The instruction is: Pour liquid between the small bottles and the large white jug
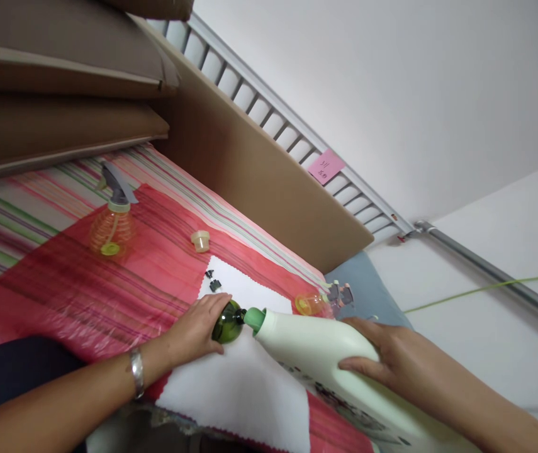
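My left hand (pixel 193 330) is wrapped round a small dark green bottle (pixel 228 321) standing on a white cloth (pixel 240 390). A silver bracelet sits on that wrist. My right hand (pixel 382 355) grips a large white jug (pixel 316 355), tipped on its side. The jug's green spout (pixel 254 318) touches the mouth of the green bottle.
An orange spray bottle with a grey trigger (pixel 111 223) stands on the red plastic sheet (pixel 61 277). A small cream cap (pixel 200 240) and two black bits (pixel 212 280) lie nearby. Another orange spray bottle (pixel 318 302) lies beyond the jug. Brown cardboard (pixel 259 176) leans behind.
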Motion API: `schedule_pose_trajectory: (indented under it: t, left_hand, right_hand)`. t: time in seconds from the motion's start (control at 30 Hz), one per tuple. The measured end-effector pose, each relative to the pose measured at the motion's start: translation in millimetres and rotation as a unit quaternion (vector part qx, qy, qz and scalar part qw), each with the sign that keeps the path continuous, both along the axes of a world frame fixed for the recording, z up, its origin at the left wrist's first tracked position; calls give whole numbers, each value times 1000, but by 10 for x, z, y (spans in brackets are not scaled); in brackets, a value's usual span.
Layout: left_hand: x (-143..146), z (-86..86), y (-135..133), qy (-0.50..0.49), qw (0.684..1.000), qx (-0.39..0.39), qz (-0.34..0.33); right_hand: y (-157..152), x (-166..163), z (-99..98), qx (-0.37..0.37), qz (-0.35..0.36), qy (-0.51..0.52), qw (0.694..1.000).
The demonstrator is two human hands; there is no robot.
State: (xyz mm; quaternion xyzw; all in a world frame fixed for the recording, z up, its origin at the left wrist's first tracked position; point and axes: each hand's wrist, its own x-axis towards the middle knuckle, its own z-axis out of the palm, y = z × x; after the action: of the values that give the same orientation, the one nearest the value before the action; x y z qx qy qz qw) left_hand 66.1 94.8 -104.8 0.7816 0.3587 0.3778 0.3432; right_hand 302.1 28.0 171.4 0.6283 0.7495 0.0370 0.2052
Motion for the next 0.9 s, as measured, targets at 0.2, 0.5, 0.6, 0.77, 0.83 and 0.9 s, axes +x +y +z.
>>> schedule_pose_trajectory:
  t: [0.2,0.5,0.6,0.77,0.83,0.9]
  left_hand:
    - [-4,23,-6,5,1000,-7,-1]
    - [7,-23,7,-5,1000,6,-2]
    - [13,-39,11,-10,1000,3,-2]
    - [15,-67,9,-22,1000,5,-2]
    - [13,-78,6,-24,1000,6,-3]
    - [10,-85,4,-25,1000,6,-5]
  right_hand:
    - [7,2,1,-4,-3,-6,1000]
    - [13,23,-8,-11,5,-3,1000]
    - [22,2,6,-22,-14,-7,1000]
    - [36,-9,17,-39,-35,-21,998]
    - [37,-5,11,-37,-33,-25,998]
    - [37,-4,6,-35,-30,-25,999]
